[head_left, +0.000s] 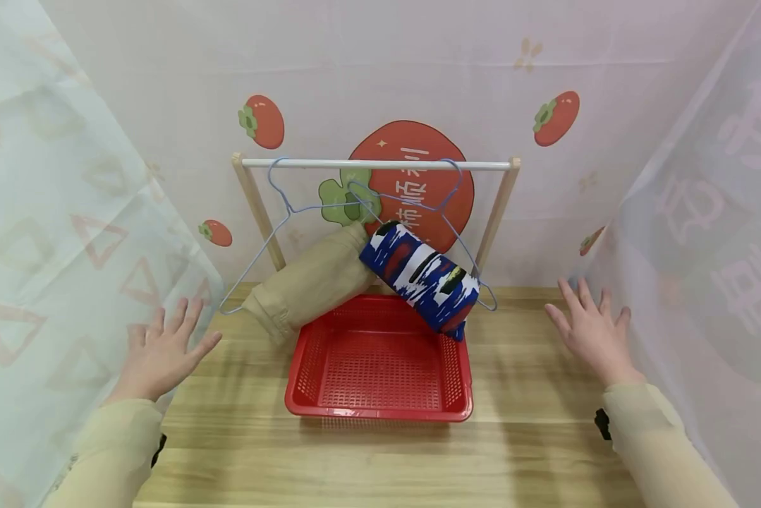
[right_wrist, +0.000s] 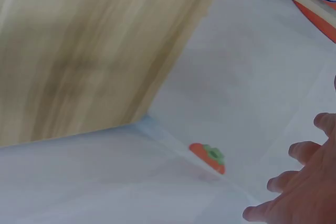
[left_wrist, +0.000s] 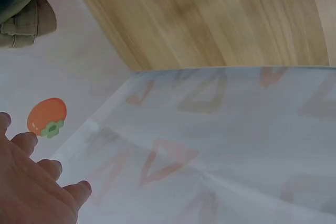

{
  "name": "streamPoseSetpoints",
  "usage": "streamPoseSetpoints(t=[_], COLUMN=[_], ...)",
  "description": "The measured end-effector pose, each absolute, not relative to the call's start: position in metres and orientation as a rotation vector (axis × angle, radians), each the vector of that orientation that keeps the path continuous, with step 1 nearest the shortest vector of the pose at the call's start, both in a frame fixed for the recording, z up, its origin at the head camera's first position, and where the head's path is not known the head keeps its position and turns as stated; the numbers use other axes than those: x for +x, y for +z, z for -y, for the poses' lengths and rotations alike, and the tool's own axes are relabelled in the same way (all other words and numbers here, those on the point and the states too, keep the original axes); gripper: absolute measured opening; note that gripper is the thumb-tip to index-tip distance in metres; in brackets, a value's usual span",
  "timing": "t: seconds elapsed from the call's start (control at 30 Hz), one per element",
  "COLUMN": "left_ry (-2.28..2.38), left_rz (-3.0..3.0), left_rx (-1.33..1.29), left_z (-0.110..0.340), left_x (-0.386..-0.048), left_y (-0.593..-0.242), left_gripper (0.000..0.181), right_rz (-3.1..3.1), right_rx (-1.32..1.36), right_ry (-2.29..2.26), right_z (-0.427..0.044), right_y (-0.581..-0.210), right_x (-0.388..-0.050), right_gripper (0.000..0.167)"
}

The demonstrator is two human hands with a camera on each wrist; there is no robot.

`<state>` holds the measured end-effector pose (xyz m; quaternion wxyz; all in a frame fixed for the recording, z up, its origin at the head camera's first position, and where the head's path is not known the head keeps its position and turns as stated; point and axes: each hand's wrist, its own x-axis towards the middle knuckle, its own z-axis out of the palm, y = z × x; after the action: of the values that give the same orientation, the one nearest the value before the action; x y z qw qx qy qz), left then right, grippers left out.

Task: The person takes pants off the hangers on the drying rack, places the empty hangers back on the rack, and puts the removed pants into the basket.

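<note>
Below the white rail (head_left: 380, 165) of a rack (head_left: 259, 212), we see a khaki garment (head_left: 310, 279) draped over the left blue hanger (head_left: 259, 255) and a blue, white and red patterned garment (head_left: 424, 279) over the right blue hanger (head_left: 461, 243). Their upper ends meet near the middle, and each slopes down toward its outer end. Under them, a red basket (head_left: 380, 413) stands on the tabletop (head_left: 228, 451), its back partly hidden by the garments. Near the khaki garment but apart from it, our left hand (head_left: 164, 353) is spread, fingers extended, gripping nothing. Well apart from the patterned garment, our right hand (head_left: 596, 339) is likewise splayed, with nothing in its grasp.
</note>
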<state>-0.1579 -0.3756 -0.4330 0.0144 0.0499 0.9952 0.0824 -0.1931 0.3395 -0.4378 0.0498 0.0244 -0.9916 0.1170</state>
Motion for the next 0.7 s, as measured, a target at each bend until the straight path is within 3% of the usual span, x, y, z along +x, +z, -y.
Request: streamPoseSetpoints(t=[0.7], left_ry=[0.89], left_rz=[-2.706], left_rx=[0.065], left_z=[0.328], left_x=[-0.144], left_y=[-0.519], left_gripper=[0.086], right_rz=[2.845], right_rx=[0.384], right_ry=[0.722], right_z=[-0.286], right_y=[-0.378], right_x=[-0.205], right_gripper=[0.065])
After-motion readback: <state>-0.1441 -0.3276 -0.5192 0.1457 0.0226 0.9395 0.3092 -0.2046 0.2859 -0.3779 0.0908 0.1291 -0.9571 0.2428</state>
